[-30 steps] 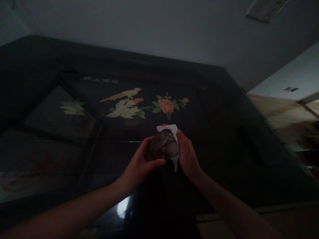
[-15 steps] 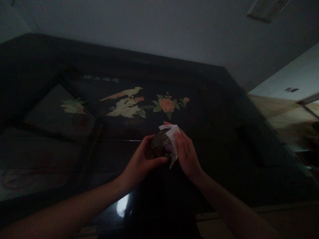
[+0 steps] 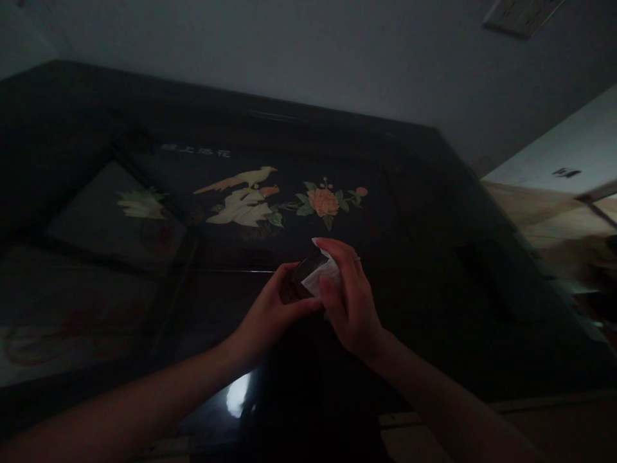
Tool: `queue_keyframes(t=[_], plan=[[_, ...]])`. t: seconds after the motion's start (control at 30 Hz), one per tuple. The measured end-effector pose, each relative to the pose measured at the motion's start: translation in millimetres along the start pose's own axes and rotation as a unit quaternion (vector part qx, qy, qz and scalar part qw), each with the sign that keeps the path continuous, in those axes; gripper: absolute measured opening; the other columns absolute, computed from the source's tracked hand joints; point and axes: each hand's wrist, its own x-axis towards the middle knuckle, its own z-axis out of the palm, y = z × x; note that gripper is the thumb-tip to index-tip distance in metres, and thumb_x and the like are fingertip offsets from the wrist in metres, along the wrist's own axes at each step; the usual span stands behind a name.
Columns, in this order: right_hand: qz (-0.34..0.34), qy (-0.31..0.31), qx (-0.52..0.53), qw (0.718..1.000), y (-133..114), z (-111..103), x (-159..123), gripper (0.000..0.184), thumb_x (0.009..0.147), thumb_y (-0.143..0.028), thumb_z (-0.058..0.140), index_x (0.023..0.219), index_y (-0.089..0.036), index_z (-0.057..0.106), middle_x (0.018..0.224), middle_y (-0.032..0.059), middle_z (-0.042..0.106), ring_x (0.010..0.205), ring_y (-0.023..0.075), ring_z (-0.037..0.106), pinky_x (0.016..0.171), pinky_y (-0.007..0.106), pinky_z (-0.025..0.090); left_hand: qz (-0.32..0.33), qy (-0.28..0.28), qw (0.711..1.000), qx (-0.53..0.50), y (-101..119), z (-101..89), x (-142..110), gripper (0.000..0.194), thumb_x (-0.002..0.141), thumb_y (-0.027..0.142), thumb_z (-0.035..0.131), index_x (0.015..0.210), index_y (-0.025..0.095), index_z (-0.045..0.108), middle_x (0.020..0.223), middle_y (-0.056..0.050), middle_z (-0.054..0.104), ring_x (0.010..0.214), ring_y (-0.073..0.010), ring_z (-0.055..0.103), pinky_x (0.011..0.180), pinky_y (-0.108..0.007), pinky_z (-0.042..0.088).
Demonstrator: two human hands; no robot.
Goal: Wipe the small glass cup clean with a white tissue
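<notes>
My left hand (image 3: 277, 305) is wrapped round a dark, rounded, see-through piece that looks like a small glass (image 3: 304, 266); its full shape is hidden by my hands and the dim light. In my right hand (image 3: 355, 302) is a white tissue (image 3: 319, 279), pinched between thumb and fingers and pressed over the right side of the glass. One tissue corner sticks up beyond the fingertips. A ring shows on a right finger. Both hands are close together above the black glossy surface (image 3: 414, 283).
A coloured bird-and-flower design (image 3: 322, 202) decorates the black surface, with pale characters (image 3: 196, 151) at its upper left. A grey wall (image 3: 289, 51) rises behind, bearing a white switch plate (image 3: 520, 16). Bright light reflects (image 3: 238, 393) near the front.
My right hand has turned and moved left over the glass, its fingers now covering more of the tissue. The tissue lies flatter against the glass. My left hand keeps its hold.
</notes>
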Motion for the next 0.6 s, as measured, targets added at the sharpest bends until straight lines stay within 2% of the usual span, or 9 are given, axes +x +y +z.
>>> queue_keyframes(t=[0.07,0.13,0.23,0.33,0.4,0.5,0.6], plan=[[0.054,0.012,0.051,0.997,-0.5,-0.4,2.1,0.038,0.094,-0.033,0.041,0.130,-0.023,0.049,0.128,0.0100,0.056,0.118,0.0238,0.053,0.101,0.043,0.042,0.003,-0.008,1.000,-0.013,0.4,-0.2,0.0,0.050,0.061,0.020,0.083,0.103,0.019,0.057,0.100,-0.004,0.069,0.097,-0.0216,0.063,0.083,-0.032,0.049],[0.132,0.021,0.132,0.982,0.5,-0.7,5.4,0.037,0.095,-0.037,0.038,0.125,-0.023,0.055,0.124,0.0072,0.061,0.111,0.0220,0.057,0.098,0.039,0.044,0.009,-0.016,1.000,-0.018,1.8,0.5,-0.4,0.051,0.059,0.018,0.083,0.103,0.019,0.056,0.101,-0.004,0.068,0.095,-0.0203,0.064,0.082,-0.031,0.050],[0.245,0.022,0.253,0.936,5.3,-0.4,10.4,0.040,0.095,-0.042,0.036,0.116,-0.021,0.063,0.112,0.0047,0.069,0.102,0.0206,0.062,0.090,0.034,0.048,0.022,-0.028,0.999,-0.004,4.6,2.8,-1.3,0.055,0.055,0.011,0.083,0.102,0.020,0.055,0.103,-0.004,0.068,0.094,-0.0197,0.064,0.080,-0.030,0.051],[0.306,0.014,0.320,0.897,9.4,-0.2,12.4,0.044,0.094,-0.045,0.036,0.107,-0.018,0.068,0.100,0.0047,0.072,0.093,0.0214,0.066,0.081,0.033,0.051,0.033,-0.040,0.999,0.010,5.6,4.0,-2.3,0.059,0.054,0.008,0.084,0.103,0.021,0.055,0.107,-0.004,0.067,0.097,-0.0204,0.063,0.081,-0.029,0.051],[0.288,0.010,0.295,0.911,8.9,-0.8,10.9,0.044,0.094,-0.046,0.035,0.106,-0.018,0.068,0.099,0.0051,0.072,0.091,0.0211,0.066,0.080,0.033,0.051,0.026,-0.043,0.999,0.010,4.7,3.4,-2.5,0.058,0.054,0.010,0.084,0.104,0.021,0.056,0.107,-0.004,0.067,0.098,-0.0212,0.063,0.083,-0.031,0.050],[0.156,0.016,0.154,0.976,3.9,-2.1,6.0,0.038,0.094,-0.043,0.041,0.119,-0.021,0.060,0.115,0.0074,0.066,0.103,0.0220,0.062,0.091,0.037,0.048,0.015,-0.029,0.999,-0.008,2.0,1.0,-1.5,0.054,0.056,0.015,0.084,0.102,0.020,0.057,0.103,-0.004,0.068,0.097,-0.0216,0.063,0.085,-0.033,0.049],[0.045,0.004,0.055,0.997,-1.5,-2.8,2.2,0.043,0.093,-0.041,0.046,0.132,-0.023,0.049,0.132,0.0106,0.056,0.120,0.0243,0.052,0.103,0.043,0.040,0.018,-0.003,1.000,-0.011,-0.3,-0.8,0.0,0.051,0.058,0.018,0.084,0.101,0.021,0.057,0.100,-0.003,0.068,0.096,-0.0205,0.063,0.085,-0.032,0.048]])
